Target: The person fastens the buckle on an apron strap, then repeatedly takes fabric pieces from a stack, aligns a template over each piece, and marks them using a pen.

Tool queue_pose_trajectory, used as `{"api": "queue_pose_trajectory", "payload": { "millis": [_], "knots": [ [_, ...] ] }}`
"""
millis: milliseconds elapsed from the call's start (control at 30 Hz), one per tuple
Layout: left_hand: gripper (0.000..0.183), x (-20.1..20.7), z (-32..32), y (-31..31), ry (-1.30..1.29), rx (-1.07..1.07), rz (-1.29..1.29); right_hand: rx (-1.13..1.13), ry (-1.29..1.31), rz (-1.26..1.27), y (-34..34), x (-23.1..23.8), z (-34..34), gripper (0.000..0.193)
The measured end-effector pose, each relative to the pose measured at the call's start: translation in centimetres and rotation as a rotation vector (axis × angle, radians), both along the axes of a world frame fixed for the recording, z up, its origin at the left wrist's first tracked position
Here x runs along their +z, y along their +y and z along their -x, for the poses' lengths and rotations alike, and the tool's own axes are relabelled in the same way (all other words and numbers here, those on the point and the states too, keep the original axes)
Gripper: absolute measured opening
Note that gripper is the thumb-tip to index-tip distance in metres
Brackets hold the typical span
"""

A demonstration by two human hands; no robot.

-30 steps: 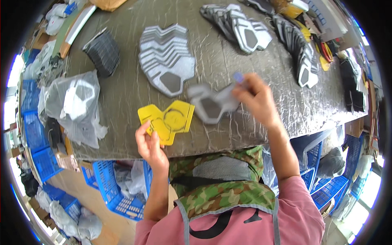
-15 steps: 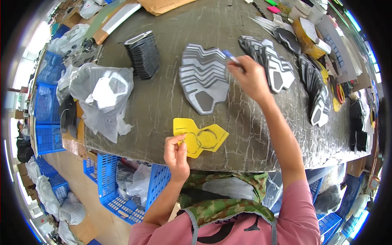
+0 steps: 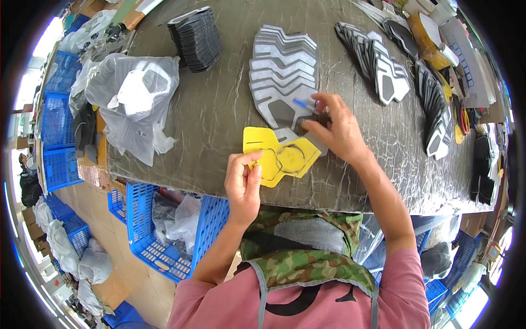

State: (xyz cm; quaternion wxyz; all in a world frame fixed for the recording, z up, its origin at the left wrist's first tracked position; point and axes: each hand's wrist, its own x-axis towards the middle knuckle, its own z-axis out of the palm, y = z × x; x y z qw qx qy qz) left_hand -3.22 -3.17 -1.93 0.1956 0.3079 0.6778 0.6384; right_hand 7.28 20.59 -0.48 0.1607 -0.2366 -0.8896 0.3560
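Observation:
My left hand (image 3: 244,183) pinches the lower left edge of a flat yellow template (image 3: 268,167), which has black outlines drawn on it. My right hand (image 3: 341,131) is closed with a blue-tipped pen (image 3: 299,102) between its fingers. Thumb and fingers also grip a grey panel with a dark part (image 3: 285,135), smeared by motion and partly behind the template. Just beyond lies a fanned stack of grey, black-edged panels (image 3: 282,71); the right hand is at its near end.
An upright stack of dark panels (image 3: 195,41) stands at the far left, near a clear plastic bag (image 3: 131,109). Two more fanned stacks, one grey and black (image 3: 378,66) and one darker (image 3: 434,109), lie to the right. Blue crates (image 3: 164,257) stand below the table edge.
My right hand has moved nearer, from the far part of the fanned stack toward the template, and now has a grey panel. The template in my left hand has shifted slightly up and right.

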Motion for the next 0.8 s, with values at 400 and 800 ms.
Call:
{"api": "queue_pose_trajectory", "payload": {
  "millis": [400,800],
  "knots": [
    [0.025,2.7,-1.4,-0.1,0.016,-0.211,0.304,0.061,-0.253,0.077,-3.2,2.2,-6.4,0.062],
    [0.047,3.2,-4.3,1.1,0.587,-0.29,0.595,0.029,-0.181,0.102,-5.1,2.4,-9.4,0.067]
  ]
}}
